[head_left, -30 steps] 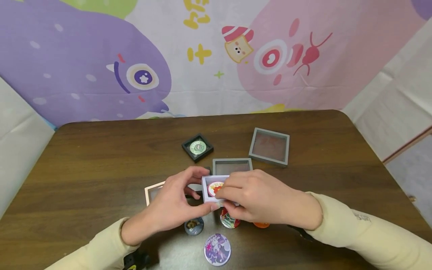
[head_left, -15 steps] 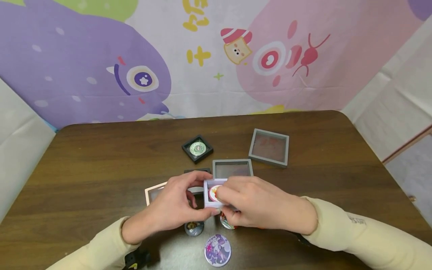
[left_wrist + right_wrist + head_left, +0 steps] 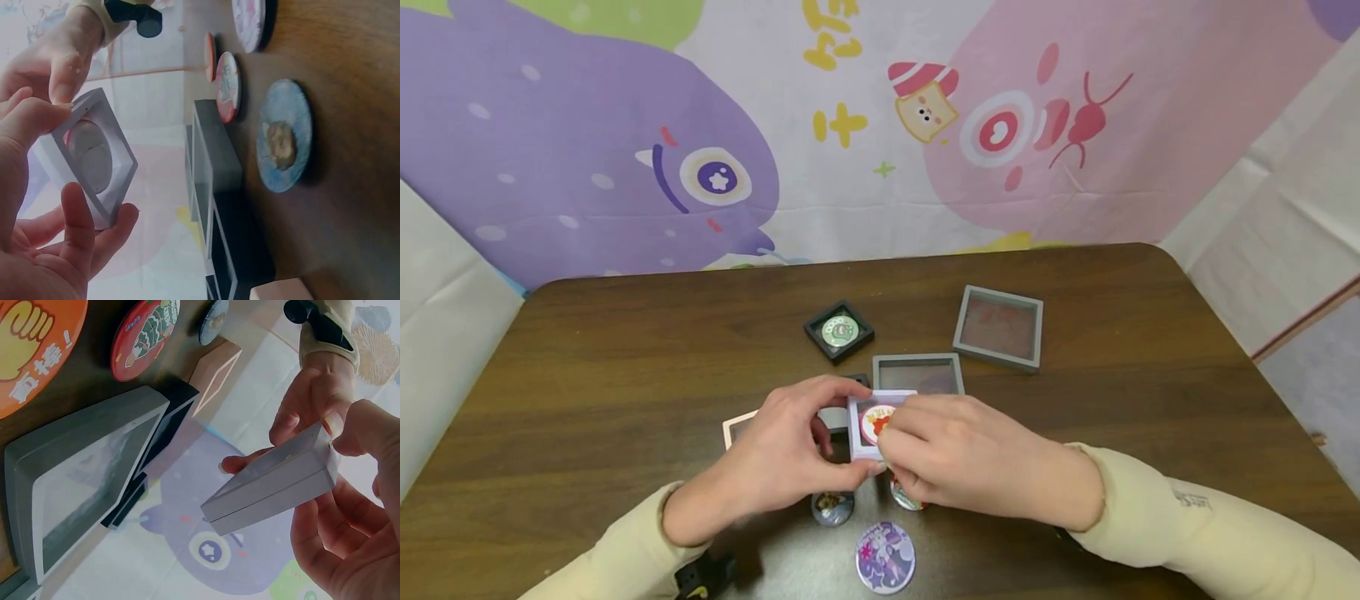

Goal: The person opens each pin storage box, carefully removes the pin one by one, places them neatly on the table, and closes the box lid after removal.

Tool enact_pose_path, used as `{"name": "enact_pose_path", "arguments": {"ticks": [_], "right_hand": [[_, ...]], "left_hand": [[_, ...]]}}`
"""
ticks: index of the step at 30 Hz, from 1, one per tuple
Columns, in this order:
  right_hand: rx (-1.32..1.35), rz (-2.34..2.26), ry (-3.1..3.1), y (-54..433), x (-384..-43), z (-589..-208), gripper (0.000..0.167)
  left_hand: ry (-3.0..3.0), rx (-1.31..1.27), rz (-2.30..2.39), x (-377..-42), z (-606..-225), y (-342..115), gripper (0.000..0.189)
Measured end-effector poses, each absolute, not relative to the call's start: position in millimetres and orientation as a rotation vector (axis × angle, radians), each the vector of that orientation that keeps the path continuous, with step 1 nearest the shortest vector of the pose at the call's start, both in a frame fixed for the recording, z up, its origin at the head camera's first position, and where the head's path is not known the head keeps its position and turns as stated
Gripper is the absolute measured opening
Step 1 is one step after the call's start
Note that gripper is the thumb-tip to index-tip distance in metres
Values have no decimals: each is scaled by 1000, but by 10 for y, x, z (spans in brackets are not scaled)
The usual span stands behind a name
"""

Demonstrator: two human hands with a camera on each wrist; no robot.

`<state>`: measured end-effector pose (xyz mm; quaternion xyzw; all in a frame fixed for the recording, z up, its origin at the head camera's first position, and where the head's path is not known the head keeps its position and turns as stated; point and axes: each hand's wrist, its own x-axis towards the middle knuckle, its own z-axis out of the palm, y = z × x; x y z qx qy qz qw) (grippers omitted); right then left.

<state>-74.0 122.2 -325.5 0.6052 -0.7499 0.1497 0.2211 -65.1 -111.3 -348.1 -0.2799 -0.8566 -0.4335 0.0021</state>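
Both hands hold a small pale lavender display frame (image 3: 275, 484) above the table. A round white and pink badge (image 3: 874, 423) with a red and yellow design sits inside it. My left hand (image 3: 782, 442) grips its left side, with the thumb at the near edge and fingers at the far edge. My right hand (image 3: 966, 450) grips the right side with curled fingers, covering that part in the head view. In the right wrist view the frame's two halves lie together, with a thin seam along the side. Both thumbs meet near one corner.
Below the hands lie a purple badge (image 3: 885, 558), a blue badge (image 3: 832, 507), a red badge (image 3: 140, 337) and an orange badge (image 3: 37, 350). Grey frames (image 3: 1037, 333), a black frame (image 3: 816, 333) holding a green badge, and a beige frame (image 3: 727, 433) lie beyond on the table.
The lavender frame has tilted slightly and shows more of its badge than half a second ago. My right hand has shifted slightly and now hides the orange badge in the head view.
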Motion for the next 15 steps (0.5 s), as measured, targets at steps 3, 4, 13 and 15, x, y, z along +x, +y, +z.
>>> {"name": "enact_pose_path", "arguments": {"ticks": [3,4,13,15], "right_hand": [[1676,415,-2071,1209,-738,-3261,14],[1682,431,-2073,1209,-738,-3263,14],[1737,944,-2194,1336,-821,-3164,30],[1728,980,-2200,1367,-831,-3132,29]], "left_hand": [[-2682,-883,-1344,-649,-3471,-1122,56],[-2681,-882,-1346,-647,-3471,-1121,56],[-2644,-856,-1420,-611,-3481,-1093,59],[-2630,-839,-1456,-618,-3472,-1083,58]]}}
